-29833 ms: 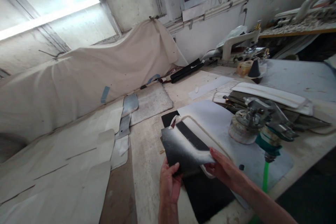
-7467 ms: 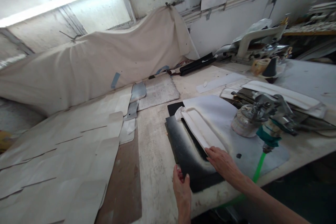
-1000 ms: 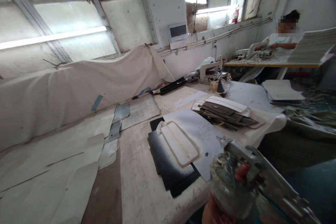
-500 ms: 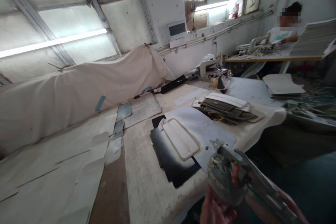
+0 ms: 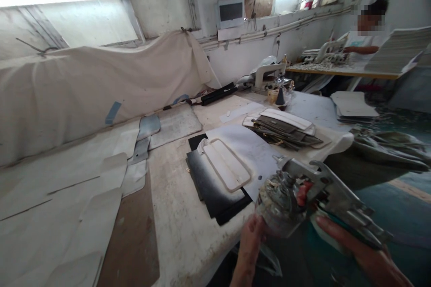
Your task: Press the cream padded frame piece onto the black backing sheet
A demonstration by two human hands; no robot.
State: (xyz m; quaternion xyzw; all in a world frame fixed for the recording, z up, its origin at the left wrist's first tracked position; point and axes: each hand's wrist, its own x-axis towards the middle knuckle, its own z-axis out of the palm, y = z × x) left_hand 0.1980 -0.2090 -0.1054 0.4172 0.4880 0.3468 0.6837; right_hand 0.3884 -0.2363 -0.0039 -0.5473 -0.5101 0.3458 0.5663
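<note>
My right hand (image 5: 350, 237) is wrapped round the handle of a metal spray gun (image 5: 323, 184) at the lower right, its nozzle pointing left over the table. Under the gun hangs a clear, smeared cup (image 5: 279, 206). At the cup's lower left side is my left hand (image 5: 252, 233), fingers bent and touching it. Beyond them, a white rounded rectangular panel (image 5: 226, 164) lies on black sheets (image 5: 205, 184) dusted with white. A large white sheet (image 5: 261, 154) lies beside and partly beneath the panel.
Dark folded pieces (image 5: 283, 132) with white panels lie farther back, near a sewing machine (image 5: 269, 76). Pale sheets (image 5: 67, 193) cover the left. A person (image 5: 363, 45) sits at another machine at the back right. Green fabric (image 5: 350, 166) hangs beside the table.
The view has shifted, showing more of the gun and both hands. My left hand has moved left along the cup, and the gun lies farther left and higher. The seated person's arm has moved.
</note>
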